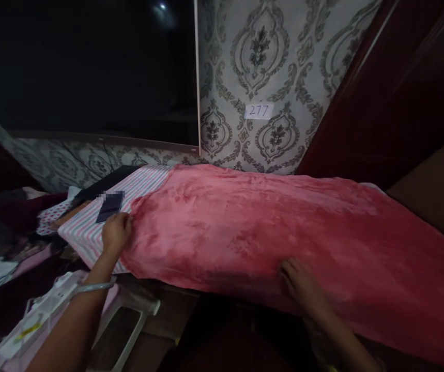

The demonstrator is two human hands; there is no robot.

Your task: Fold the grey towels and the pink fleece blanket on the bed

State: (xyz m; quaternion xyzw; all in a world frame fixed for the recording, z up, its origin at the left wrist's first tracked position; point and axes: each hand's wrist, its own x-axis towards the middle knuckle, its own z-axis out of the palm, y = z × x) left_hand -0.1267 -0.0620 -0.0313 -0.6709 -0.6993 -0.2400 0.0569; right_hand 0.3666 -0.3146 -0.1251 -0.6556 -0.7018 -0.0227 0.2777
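Observation:
A pink fleece blanket (268,227) lies spread over a table, on top of a striped pink-and-white cloth (90,227). My left hand (116,232) is closed on the blanket's left edge, pinching the fabric where it meets the striped cloth. My right hand (303,287) rests flat on the blanket's near edge with its fingers stretched out. A dark phone (110,205) lies on the striped cloth just beyond my left hand.
Patterned wallpaper (260,57) with a paper label "277" (259,110) stands behind the table, beside a dark window. A white plastic stool (128,315) and piled clothes (8,248) sit at the lower left. Dark wooden furniture (400,93) rises on the right.

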